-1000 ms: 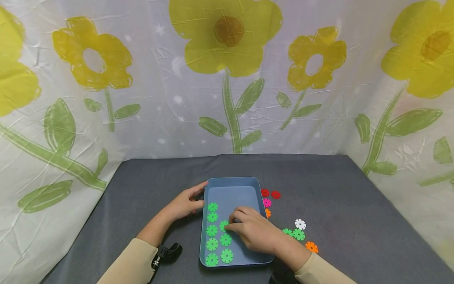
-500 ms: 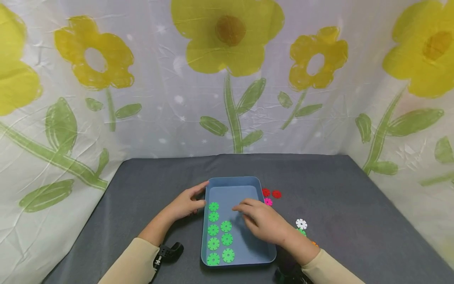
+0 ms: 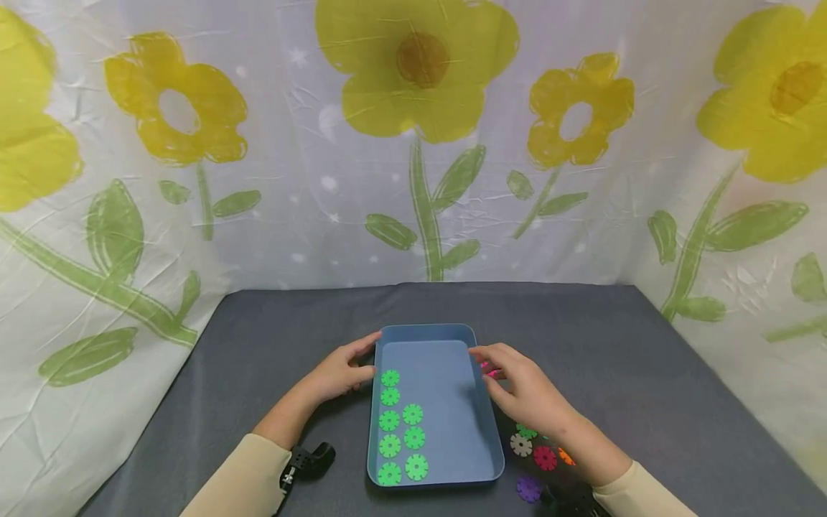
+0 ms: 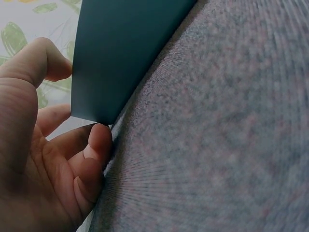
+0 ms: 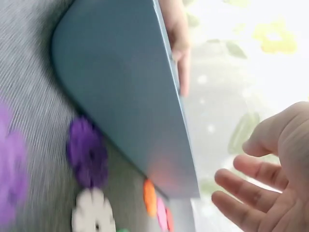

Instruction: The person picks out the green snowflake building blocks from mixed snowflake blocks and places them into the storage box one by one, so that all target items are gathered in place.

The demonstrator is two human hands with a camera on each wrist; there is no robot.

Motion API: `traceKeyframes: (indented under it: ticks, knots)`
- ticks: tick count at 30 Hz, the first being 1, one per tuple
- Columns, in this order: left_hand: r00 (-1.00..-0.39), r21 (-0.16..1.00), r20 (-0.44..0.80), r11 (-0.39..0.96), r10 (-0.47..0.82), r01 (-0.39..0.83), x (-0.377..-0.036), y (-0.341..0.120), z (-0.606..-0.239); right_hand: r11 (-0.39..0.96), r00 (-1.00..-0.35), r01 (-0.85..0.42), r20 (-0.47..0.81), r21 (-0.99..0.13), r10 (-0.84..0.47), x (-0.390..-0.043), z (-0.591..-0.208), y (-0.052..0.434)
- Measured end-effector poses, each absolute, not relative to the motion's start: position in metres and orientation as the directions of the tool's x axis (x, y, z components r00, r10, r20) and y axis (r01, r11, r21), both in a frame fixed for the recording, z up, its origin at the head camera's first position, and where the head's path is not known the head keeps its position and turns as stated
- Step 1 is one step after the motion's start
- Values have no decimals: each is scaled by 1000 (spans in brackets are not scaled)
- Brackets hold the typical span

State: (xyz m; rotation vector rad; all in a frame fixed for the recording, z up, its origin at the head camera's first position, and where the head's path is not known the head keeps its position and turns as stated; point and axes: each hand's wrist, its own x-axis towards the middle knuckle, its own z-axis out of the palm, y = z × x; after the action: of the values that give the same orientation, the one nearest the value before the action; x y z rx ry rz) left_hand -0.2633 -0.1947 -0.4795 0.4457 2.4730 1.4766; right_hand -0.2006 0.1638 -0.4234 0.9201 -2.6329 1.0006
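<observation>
The person's left hand is resting against the left rim of the shallow blue plastic tray, thumb and fingertips touching its wall, the fingers only loosely bent rather than gripping. The tray is sitting on the dark grey felt-covered table, close to the near edge. Seven bright green gear-shaped plastic discs are lying flat inside it in two columns along its left side. The right hand is hovering over the tray's right rim with its fingers spread and relaxed, holding nothing; the right wrist view is showing an open palm. Just beside the tray's right wall, loose discs are lying on the felt: a pink one half hidden under the fingers, then white, red and purple ones nearer the sleeve.
</observation>
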Motion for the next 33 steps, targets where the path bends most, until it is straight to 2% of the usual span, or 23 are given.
traceKeyframes:
  ticks: [5,8,12,20,25,33]
  knots:
    - [-931,884,-37,447,362,139,-263,-195,-479,612,-850,-515,269,-600,-452,-197,-421,188]
    - [-933,885,-36,445,358,137,-263,-194,-479,635,-862,-490,227,-596,-453,-195,-422,202]
    - [-933,886,-33,443,358,138,-263,-195,-481,661,-839,-525,194,-537,-509,-191,-426,218]
    - [-929,890,-28,433,370,146,-263,-195,-479,719,-784,-586,36,-374,-620,-184,-436,234]
    - [-930,889,-35,437,367,139,-263,-195,-480,719,-761,-639,86,-273,-643,-184,-443,234]
    - [-931,884,-39,447,363,136,-262,-194,-478,690,-716,-698,199,-190,-669,-187,-446,232]
